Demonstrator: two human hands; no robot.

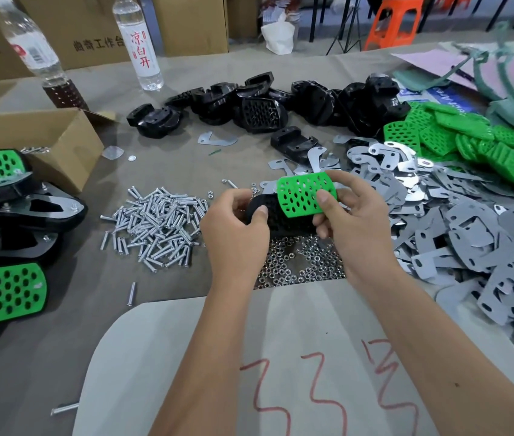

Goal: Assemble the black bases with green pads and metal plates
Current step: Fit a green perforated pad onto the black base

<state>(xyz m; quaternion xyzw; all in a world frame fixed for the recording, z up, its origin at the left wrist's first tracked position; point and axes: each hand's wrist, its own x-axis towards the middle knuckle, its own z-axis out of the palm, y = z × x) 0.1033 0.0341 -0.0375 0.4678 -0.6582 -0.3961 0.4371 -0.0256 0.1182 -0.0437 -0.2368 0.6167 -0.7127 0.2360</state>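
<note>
My hands are up over the middle of the worktop [170,171], both clamped on the same piece. My left hand [233,228] curls round the near end of a black base [284,220], thumb lying on its perforated face, while my right hand [356,215] pinches a green pad [307,195] between thumb and fingers and holds it tilted against the top of that base, its far edge lifted rather than seated flat. Just below my hands a scatter of small nuts [299,262] lies on the cloth, and to the left of that a heap of bolts [158,225]. To my right spreads a big pile of metal plates [457,234], with loose green pads [482,143] heaped behind them. More black bases [262,105] are piled across the far side. At my left sit finished assemblies [7,215], green faces up or tipped on edge, beside an open cardboard box [44,143]. Two plastic bottles [137,42] stand behind it. A pale sheet with red scrawl [312,372] lies under my forearms.
</note>
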